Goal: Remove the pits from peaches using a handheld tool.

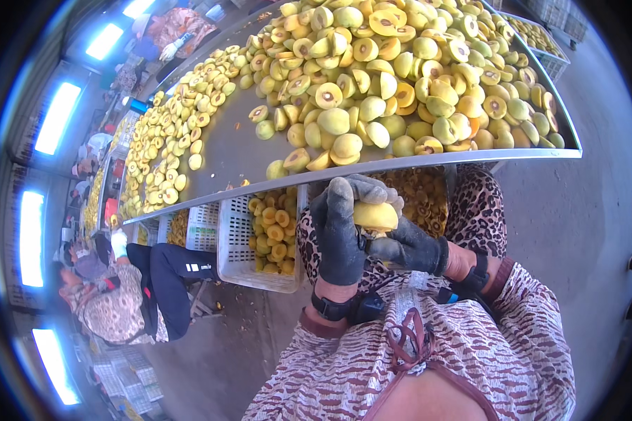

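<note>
My left hand (342,231), in a dark, soiled work glove, grips a yellow stone-fruit piece (375,217), its fingers curled over the top. Against the lower side of that fruit rests my right hand (413,250), gloved the same way. Whether it holds a small tool is hidden by the fingers. Both hands are over my lap, just below the metal rim (400,162) of a sorting table. Piled on the table are many halved yellow-green stone fruits (333,121), peach-like, several with brown stones in their cut faces.
Below the table, a white plastic crate (258,281) holds pitted fruit halves (276,231). A container of brownish stones or scraps (424,202) sits by my knees. At left, a seated co-worker (121,300) works along the same table; another person (174,34) is across it.
</note>
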Tool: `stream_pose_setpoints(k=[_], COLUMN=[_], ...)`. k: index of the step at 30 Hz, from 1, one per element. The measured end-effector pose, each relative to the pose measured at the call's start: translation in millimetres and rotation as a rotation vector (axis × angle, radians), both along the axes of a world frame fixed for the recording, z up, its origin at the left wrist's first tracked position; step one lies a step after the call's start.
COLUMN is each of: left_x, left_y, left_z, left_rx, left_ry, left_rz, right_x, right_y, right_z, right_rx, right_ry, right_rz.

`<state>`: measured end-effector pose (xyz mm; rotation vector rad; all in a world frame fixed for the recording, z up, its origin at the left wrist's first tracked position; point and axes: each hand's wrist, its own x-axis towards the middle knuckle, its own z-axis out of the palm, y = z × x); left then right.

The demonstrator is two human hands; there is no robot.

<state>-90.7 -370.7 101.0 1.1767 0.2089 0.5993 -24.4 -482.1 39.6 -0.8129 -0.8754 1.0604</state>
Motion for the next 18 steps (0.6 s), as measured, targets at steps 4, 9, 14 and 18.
stream_pose_setpoints(k=[4, 9, 14, 18], left_x=[3.1, -14.8, -55.0, -30.1], left_y=[12.4, 64.4, 172.7, 221.4], left_z=[2.6, -19.6, -95.7, -111.5], left_rx=[-0.182, -0.450, 0.203, 1.030], left_ry=[0.032, -0.101, 0.255, 0.597], left_rz=[-0.003, 0.173, 0.680, 0.759], right_x=[12.3, 6.8, 36.1, 26.1], right_y=[9.6, 11.4, -16.0, -13.2], right_z=[-0.8, 17.0, -37.5, -38.4], right_rx=[0.138, 0.106, -0.628, -0.819], right_ry=[-0.654, -0.845, -1.258, -1.070], right_rz=[-0.301, -0.374, -0.256, -0.198])
